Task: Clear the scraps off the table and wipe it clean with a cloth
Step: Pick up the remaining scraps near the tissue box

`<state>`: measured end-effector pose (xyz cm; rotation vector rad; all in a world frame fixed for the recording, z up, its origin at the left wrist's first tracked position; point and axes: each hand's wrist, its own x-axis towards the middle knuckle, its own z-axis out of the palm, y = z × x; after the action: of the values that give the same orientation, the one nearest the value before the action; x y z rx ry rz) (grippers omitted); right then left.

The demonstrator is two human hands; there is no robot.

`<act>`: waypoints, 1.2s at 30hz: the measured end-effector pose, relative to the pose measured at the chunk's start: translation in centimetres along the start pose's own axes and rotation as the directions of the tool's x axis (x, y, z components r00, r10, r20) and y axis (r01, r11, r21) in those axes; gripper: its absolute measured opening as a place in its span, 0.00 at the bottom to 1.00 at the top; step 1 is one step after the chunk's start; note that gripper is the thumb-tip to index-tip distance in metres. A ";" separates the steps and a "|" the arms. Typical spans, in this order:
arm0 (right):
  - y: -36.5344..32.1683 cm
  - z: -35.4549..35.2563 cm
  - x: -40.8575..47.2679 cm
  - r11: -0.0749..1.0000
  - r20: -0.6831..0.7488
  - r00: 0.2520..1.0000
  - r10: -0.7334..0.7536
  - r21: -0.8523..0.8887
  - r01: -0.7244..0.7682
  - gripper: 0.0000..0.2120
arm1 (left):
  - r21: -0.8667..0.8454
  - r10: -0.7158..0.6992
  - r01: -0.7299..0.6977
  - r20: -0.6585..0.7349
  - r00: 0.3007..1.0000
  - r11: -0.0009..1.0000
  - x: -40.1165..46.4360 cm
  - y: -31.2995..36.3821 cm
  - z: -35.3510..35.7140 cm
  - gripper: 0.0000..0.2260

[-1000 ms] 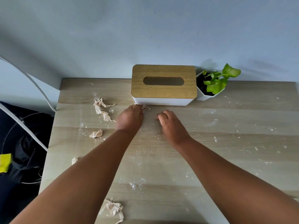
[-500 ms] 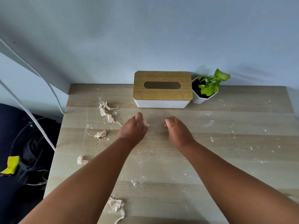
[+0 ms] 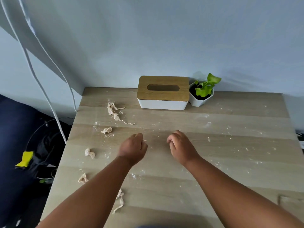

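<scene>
- Since the left hand (image 3: 133, 148) is clenched in a grip on a small scrap (image 3: 144, 140), it's collecting bits.
- Right hand (image 3: 180, 145) is curled, apparently holding nothing.
- More scraps (image 3: 113, 111) lie left of it on the desk (image 3: 230, 162).

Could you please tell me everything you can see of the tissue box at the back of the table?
The tissue box is a rectangular box with a white, rounded-corner body and a flat lid that looks like wood, with an oval slot cut along its middle. No tissue shows in the slot. It stands level on the table at the back edge by the wall, its right end close beside the potted plant; whether they touch is unclear. Neither hand touches it.
</scene>
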<state>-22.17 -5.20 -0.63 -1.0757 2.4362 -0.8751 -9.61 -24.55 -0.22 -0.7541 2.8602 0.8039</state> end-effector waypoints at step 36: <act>-9.7 11.0 -6.1 0.966 0.313 0.939 -0.145 -0.160 0.203 0.05 | -0.050 -0.343 0.340 -0.126 0.931 0.939 -16.8 -16.0 -4.3 0.06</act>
<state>-7.19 -10.12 -2.29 -1.4005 2.2266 -0.4888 13.00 -31.24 -0.70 -1.3095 2.7101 0.7684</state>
